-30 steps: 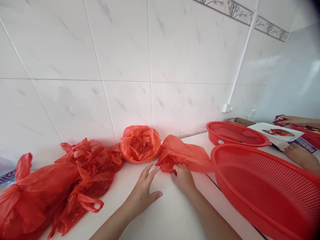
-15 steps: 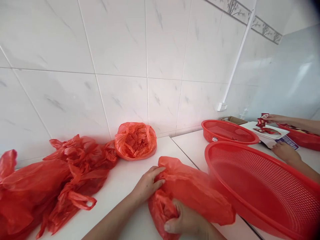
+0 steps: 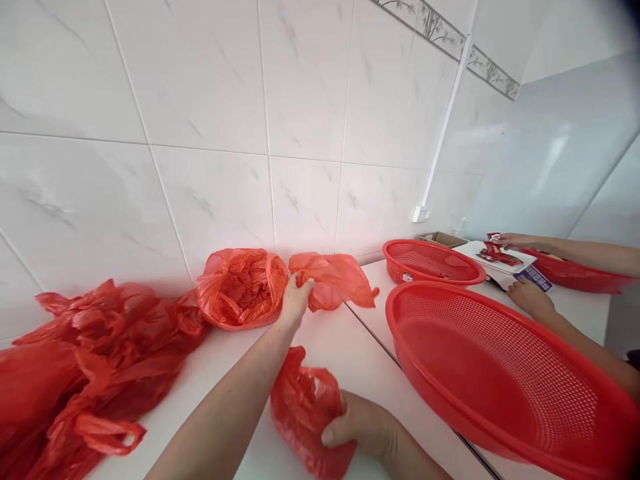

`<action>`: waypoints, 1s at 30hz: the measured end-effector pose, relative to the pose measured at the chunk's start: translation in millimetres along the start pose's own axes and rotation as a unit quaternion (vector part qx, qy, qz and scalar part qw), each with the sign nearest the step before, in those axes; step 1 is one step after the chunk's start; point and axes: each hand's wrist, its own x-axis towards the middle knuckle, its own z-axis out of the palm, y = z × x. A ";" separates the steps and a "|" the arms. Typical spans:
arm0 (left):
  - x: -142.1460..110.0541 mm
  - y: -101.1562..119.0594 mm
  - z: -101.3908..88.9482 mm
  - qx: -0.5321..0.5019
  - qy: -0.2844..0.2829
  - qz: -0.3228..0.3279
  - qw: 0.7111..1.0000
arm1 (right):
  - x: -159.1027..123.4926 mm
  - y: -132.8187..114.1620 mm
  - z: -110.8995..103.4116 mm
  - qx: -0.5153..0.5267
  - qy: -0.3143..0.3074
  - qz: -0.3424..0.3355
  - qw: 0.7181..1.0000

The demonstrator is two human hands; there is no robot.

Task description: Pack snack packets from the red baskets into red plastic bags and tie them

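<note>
My left hand (image 3: 296, 299) pinches the edge of a thin red plastic bag (image 3: 333, 277), which spreads out to the right near the wall. Just left of that hand sits an open red bag (image 3: 243, 287) with crumpled red plastic inside. Nearer to me, my right hand (image 3: 363, 427) grips a bunched red plastic bag (image 3: 307, 417), its thumb on the near side and its other fingers partly hidden. The top of this bunched bag gapes, and I cannot make out what it contains.
Red plastic bags (image 3: 100, 360) lie heaped at the left. A large red basket (image 3: 480, 373) stands at the right, with a smaller red basket (image 3: 433, 261) behind it. Farther right, another person's hands (image 3: 533, 297) work by a white scale (image 3: 495, 257) holding red packets.
My left hand has moved up and away with one red bag, separating it from the bunched bag in my right hand. The view has turned slightly right.
</note>
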 end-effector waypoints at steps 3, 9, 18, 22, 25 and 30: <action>-14.2 4.3 -11.9 0.036 -0.026 0.017 0.999 | 8.7 -4.6 -7.3 0.063 0.024 -0.017 0.998; -79.4 -4.1 -48.6 0.119 -0.190 0.105 0.969 | 13.2 -9.5 -18.6 0.100 0.091 -0.072 0.988; -142.1 -37.7 -89.1 0.268 -0.172 0.153 0.936 | 9.3 -7.6 -28.8 0.111 0.196 -0.107 0.968; -138.8 -40.2 -106.1 0.327 -0.095 0.205 0.917 | 6.8 -8.3 -35.2 0.074 0.247 -0.124 0.958; -134.2 -41.3 -111.6 0.353 -0.065 0.244 0.901 | 2.4 -12.6 -43.4 0.032 0.274 -0.159 0.948; -128.2 -49.6 -116.6 0.363 -0.011 0.268 0.892 | 0.0 -16.1 -50.7 0.038 0.295 -0.170 0.939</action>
